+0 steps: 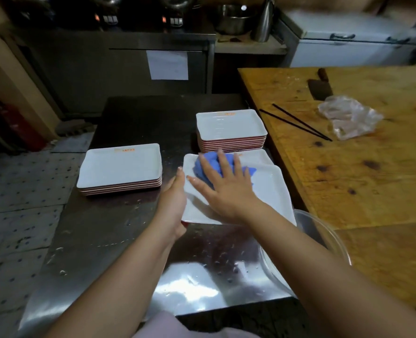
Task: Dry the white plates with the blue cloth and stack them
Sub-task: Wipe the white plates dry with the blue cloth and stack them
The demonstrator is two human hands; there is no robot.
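Note:
A white rectangular plate [270, 191] is held tilted above the steel table. My left hand [175, 203] grips its left edge, thumb on top and fingers hidden beneath. My right hand [226, 186] lies flat with spread fingers on the bunched blue cloth [207, 167], pressing it onto the plate's upper left part. Another white plate [255, 156] peeks out behind the held one. A stack of white plates [120, 167] sits to the left. A taller stack [230, 128] stands behind, near the wooden table.
The steel table [119, 240] is wet with droplets. A clear bowl [324, 240] sits at its right edge. The wooden table [348, 172] on the right holds a cleaver [320, 87], black chopsticks [297, 123] and a plastic bag [348, 115].

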